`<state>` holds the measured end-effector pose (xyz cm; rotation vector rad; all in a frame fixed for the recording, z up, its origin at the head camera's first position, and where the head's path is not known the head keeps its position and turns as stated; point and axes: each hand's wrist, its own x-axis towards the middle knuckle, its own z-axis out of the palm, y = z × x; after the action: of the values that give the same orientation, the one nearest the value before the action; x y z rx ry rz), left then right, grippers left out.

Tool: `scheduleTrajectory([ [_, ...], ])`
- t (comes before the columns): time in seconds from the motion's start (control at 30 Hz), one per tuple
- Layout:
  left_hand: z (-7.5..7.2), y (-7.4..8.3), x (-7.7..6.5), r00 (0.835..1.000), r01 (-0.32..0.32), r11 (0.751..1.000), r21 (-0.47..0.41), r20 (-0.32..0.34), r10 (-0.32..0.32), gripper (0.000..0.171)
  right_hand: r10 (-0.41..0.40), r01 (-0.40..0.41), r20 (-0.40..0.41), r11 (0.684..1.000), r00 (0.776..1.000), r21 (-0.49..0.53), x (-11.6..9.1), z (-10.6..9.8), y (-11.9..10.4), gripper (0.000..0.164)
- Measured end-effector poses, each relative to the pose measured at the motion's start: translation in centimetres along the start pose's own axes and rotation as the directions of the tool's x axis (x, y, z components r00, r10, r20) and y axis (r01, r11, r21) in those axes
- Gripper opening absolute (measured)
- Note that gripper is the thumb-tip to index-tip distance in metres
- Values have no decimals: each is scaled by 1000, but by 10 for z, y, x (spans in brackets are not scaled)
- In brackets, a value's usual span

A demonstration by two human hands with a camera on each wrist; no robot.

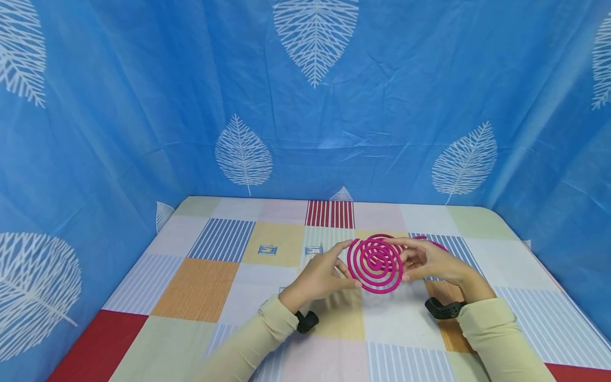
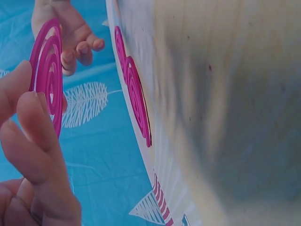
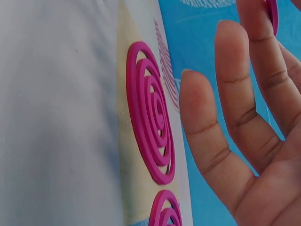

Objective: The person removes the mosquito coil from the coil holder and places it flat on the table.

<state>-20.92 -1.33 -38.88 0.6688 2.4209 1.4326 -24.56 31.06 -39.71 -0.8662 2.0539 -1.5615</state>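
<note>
A magenta mosquito coil is held up on edge over the table, its flat spiral facing the head camera. My left hand pinches its left edge between thumb and fingers. At the opposite edge, my right hand holds it with thumb and index finger; the other fingers spread away from it in the right wrist view. Two more magenta coils lie flat on the table behind: one coil overlaps the held one in the head view, and another coil is partly hidden by the right hand.
A patchwork-patterned cloth covers the table. Blue curtains with white leaf prints enclose the back and both sides. Dark straps sit on both wrists, below light sleeves.
</note>
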Motion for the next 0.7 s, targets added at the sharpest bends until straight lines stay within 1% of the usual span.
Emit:
scheduleTrajectory([
  [0.23,8,3,3,1000,10,1000,-13,6,-10,93,-16,14,36,999,999,45,-6,-5,5,66],
  [0.37,11,3,5,1000,17,1000,-14,9,-17,94,-12,9,43,998,999,55,-10,-8,5,66],
  [0.5,15,5,7,999,33,999,7,15,-33,96,-2,-2,53,998,999,63,-14,-10,5,66],
  [0.7,21,7,9,998,54,998,41,32,-56,96,1,-10,93,995,996,102,-18,-13,10,69],
])
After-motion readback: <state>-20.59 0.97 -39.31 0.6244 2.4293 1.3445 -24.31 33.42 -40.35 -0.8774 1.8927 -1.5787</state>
